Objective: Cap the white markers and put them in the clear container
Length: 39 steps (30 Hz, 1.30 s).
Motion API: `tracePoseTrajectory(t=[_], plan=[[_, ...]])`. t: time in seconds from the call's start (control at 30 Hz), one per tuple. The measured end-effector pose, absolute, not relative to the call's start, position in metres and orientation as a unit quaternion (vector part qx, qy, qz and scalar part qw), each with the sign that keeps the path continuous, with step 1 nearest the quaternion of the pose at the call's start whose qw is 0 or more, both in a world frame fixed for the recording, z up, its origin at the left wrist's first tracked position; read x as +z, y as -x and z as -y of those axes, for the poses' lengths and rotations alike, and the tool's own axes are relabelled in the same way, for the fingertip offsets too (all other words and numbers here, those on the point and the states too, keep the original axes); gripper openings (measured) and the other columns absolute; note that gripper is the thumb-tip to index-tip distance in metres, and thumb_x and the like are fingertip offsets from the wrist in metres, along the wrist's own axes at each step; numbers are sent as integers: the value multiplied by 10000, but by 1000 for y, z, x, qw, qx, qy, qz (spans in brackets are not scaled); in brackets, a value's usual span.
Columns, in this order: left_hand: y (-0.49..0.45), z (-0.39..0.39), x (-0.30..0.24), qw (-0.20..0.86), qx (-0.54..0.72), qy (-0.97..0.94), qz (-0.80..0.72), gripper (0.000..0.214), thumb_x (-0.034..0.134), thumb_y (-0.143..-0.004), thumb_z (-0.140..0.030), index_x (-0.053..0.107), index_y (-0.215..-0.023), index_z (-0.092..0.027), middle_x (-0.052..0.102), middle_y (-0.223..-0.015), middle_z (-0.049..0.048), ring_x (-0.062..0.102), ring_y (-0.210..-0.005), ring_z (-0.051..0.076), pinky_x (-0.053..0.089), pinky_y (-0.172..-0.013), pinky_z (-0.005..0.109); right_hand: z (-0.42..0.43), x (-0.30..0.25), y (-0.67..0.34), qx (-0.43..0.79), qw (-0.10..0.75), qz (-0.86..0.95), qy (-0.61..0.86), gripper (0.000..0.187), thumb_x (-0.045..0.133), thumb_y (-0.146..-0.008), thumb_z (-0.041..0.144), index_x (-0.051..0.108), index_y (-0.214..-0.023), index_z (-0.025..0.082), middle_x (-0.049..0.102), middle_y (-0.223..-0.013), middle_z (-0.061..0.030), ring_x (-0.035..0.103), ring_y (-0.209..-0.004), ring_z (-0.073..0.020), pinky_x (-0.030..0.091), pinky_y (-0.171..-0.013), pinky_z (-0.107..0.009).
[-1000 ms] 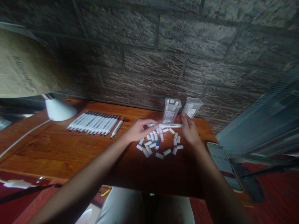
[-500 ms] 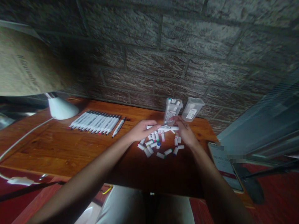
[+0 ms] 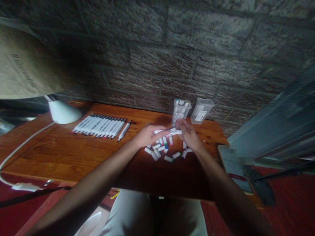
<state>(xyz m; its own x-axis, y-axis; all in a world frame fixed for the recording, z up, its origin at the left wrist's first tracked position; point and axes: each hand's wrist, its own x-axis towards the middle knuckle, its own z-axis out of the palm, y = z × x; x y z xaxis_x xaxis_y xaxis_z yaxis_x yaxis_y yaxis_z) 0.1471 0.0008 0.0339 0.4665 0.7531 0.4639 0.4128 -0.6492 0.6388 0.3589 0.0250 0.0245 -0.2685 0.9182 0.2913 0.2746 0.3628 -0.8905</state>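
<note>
Homelike room, wooden desk [image 3: 49,154], shaded lamp [image 3: 31,62]

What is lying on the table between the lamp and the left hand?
In the head view, a row of markers and one separate marker lie there.

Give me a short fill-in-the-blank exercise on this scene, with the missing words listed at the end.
1. The marker between the left hand and the right hand has a ____ barrel.
2. The row of markers lies to the ____ of the scattered caps.
3. Near the wall, ____ clear containers stand side by side.
4. The phone lies near the table's ____ edge.

Missing words: white; left; two; right.
</note>
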Motion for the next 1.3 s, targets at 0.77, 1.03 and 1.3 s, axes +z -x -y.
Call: tracePoseTrajectory(t=[0.77, 1.03, 1.3], plan=[[-148, -20, 35, 415, 646, -540, -344, 325, 782, -746, -378, 653, -967, -177, 497, -550, -83, 412, -430, 51, 309, -438, 207, -18, 39, -366, 447, 495, 616, 419, 300, 759, -727, 469, 727, -858, 202, 651, -682, 11, 478, -526, -93, 375, -479, -232], [-146, -21, 38, 475, 655, -509, -295, 526, 836, -681, -317, 632, -1152, -199, 675, -763, -30, 474, -499, 43, 336, -461, 192, -1, 39, -351, 496, 383, 688, 366, 280, 766, -731, 404, 747, -929, 207, 739, -840, -20, 650, -726, -159, 510, -669, -296], [-148, -12, 44, 483, 609, -572, -262, 514, 817, -705, -228, 662, -1193, -184, 751, -926, 46, 646, -723, 105, 481, -643, 214, 7, 36, -343, 485, 309, 763, 295, 209, 654, -856, 341, 678, -1020, 213, 726, -902, -20, 674, -838, -178, 517, -774, -313]])
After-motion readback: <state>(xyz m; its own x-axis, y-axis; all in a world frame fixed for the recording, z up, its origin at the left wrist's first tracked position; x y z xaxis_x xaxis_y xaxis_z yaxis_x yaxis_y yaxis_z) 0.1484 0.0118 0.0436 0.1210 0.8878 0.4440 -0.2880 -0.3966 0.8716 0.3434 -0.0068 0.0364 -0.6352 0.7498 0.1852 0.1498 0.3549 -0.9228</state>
